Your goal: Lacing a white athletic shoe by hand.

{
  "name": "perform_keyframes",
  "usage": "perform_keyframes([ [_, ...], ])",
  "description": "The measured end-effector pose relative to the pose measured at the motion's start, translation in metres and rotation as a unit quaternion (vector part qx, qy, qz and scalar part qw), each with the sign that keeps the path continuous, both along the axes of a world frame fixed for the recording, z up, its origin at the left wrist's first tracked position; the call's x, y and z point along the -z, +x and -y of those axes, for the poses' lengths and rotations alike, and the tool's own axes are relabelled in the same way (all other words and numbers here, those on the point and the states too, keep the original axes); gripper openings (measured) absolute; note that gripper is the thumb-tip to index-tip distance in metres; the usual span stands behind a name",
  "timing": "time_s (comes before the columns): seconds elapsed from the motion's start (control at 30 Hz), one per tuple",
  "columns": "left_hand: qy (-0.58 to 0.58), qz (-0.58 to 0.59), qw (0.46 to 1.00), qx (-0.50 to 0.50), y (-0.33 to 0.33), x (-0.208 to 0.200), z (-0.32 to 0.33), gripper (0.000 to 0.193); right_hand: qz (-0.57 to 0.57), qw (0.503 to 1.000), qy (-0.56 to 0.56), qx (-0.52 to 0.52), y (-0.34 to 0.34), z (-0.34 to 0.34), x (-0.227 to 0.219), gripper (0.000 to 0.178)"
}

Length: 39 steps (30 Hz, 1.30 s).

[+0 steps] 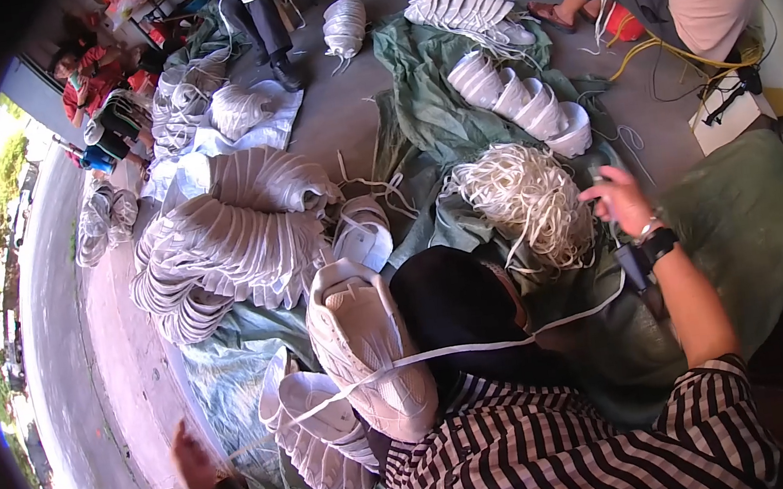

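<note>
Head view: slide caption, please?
A flat white shoelace crosses a chunky cream sneaker between the bare left hand and bare right hand, near tangled white laces.

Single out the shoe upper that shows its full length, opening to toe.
The cream upper just beyond the striped shirt, crossed by a pale lace. The others show only in part, most of them overlapped in nested stacks.

White lace (463, 347), cream shoe (362, 321), green tarp (432, 93); black-striped shirt (535, 461)
</note>
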<state>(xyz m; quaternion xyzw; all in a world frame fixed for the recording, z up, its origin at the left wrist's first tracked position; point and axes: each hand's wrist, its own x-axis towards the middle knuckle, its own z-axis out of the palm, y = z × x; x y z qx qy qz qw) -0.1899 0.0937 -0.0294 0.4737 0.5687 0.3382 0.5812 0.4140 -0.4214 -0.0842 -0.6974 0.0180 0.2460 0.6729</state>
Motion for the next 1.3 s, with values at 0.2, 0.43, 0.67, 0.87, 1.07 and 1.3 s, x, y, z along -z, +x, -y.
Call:
perform_keyframes([
  [0.2, -0.063, 0.008, 0.912, 0.404, 0.249, -0.045, 0.191, 0.029, 0.222, 0.897, 0.033, -0.381, -0.165, -0.159, -0.046, 0.011],
  [0.43, 0.174, -0.24, 0.769, 0.566, 0.282, -0.03, 0.207, 0.024, 0.414, 0.793, -0.117, -0.431, -0.231, -0.153, -0.031, 0.006],
  [0.67, 0.248, -0.316, 0.634, 0.661, 0.284, -0.026, 0.204, 0.025, 0.419, 0.807, -0.13, -0.395, -0.238, -0.147, -0.031, 0.011],
  [0.87, 0.185, -0.328, 0.66, 0.65, 0.291, -0.028, 0.2, 0.022, 0.417, 0.801, -0.149, -0.402, -0.232, -0.154, -0.03, 0.013],
  [1.07, 0.419, -0.404, 0.543, 0.606, 0.268, -0.002, 0.22, 0.013, 0.365, 0.817, -0.118, -0.431, -0.234, -0.164, -0.026, 0.013],
  [1.3, 0.314, -0.333, 0.692, 0.559, 0.264, 0.005, 0.238, 0.017, -0.203, 0.869, -0.018, -0.451, -0.223, -0.159, -0.025, 0.019],
])
